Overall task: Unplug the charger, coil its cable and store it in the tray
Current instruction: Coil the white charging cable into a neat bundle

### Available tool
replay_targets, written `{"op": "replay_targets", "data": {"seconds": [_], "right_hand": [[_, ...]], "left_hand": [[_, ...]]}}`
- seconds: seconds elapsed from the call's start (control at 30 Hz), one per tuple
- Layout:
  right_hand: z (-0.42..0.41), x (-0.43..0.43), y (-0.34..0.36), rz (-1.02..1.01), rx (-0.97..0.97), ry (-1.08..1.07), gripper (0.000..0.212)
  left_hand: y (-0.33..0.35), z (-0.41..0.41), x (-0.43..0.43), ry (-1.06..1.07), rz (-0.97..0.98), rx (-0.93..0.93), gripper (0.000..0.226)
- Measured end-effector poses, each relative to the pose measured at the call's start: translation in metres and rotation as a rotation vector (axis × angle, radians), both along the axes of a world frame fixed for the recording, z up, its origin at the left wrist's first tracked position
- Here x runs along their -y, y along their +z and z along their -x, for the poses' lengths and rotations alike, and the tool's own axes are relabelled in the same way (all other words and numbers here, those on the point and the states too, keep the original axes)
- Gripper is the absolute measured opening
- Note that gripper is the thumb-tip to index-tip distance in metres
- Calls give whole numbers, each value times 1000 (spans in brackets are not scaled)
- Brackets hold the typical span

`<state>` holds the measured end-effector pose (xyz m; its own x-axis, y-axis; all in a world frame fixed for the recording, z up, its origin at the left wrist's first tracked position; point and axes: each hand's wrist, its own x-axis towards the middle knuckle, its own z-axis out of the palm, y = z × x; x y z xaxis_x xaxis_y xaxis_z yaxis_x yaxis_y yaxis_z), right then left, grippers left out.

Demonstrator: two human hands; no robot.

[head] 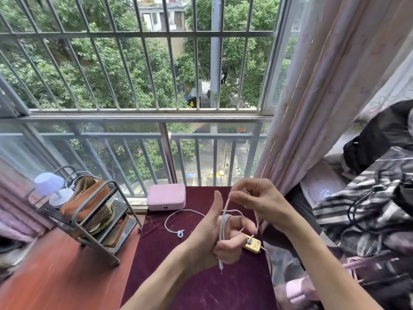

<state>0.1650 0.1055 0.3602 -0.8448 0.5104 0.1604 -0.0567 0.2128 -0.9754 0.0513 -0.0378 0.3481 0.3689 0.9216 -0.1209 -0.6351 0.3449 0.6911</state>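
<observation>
Cable (224, 227) loops around left hand (220, 240) fingers, right hand (257, 201) pinching the strand above them

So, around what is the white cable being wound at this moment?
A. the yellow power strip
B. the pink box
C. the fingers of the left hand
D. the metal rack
C: loops of the white cable wrap the left hand fingers, while the right hand feeds it.

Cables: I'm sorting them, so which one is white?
The cable being wound round the left hand fingers, fed by the right hand. The other cable, lying on the striped bedding, is black.
</observation>
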Motion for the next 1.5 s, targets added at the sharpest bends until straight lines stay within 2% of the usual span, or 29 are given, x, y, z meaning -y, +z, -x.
{"op": "replay_targets", "data": {"seconds": [0.17, 0.23, 0.4, 0.5, 0.6, 0.67, 0.73, 0.8, 1.0, 1.07, 1.2, 1.27, 1.33, 1.4, 1.5], "right_hand": [[0, 9, -19, 218, -88, 13, 14], [2, 14, -25, 291, -75, -31, 19], [7, 28, -42, 410, -58, -87, 8], [8, 43, -56, 440, -53, -109, 15], [16, 62, -76, 463, 74, -226, 23], [18, 73, -90, 410, 176, -251, 39], [16, 82, -95, 354, 222, -234, 34], [8, 84, -96, 229, 248, -215, 43], [-17, 93, -68, -201, 391, -127, 30], [-23, 94, -57, -382, 458, -103, 33], [-35, 92, -16, -570, 633, -83, 33], [-37, 86, 6, -723, 673, -75, 35], [-40, 74, 28, -822, 600, -74, 39], [-40, 58, 45, -841, 488, -57, 36], [-32, 34, 49, -729, 345, -4, 20]], "left_hand": [[8, 2, 4, 100, -62, -6, 36], [12, 3, 5, 130, -72, 18, 24], [20, 4, 5, 133, -61, 53, 26], [20, 6, 3, 199, -64, 42, 37], [17, 12, -2, 277, -63, 47, 41], [16, 19, -6, 308, -73, 16, 45], [13, 27, -9, 329, -72, -25, 49], [7, 36, -12, 337, -55, -72, 53], [-18, 52, -14, 405, -14, -140, 59], [-25, 51, -15, 434, 8, -221, 67], [-32, 51, -16, 459, 39, -448, 78], [-32, 52, -15, 378, 32, -603, 81], [-29, 52, -13, 238, 45, -675, 83], [-24, 50, -10, 87, 64, -616, 79], [-15, 41, -8, -112, -64, -456, 34]]}}
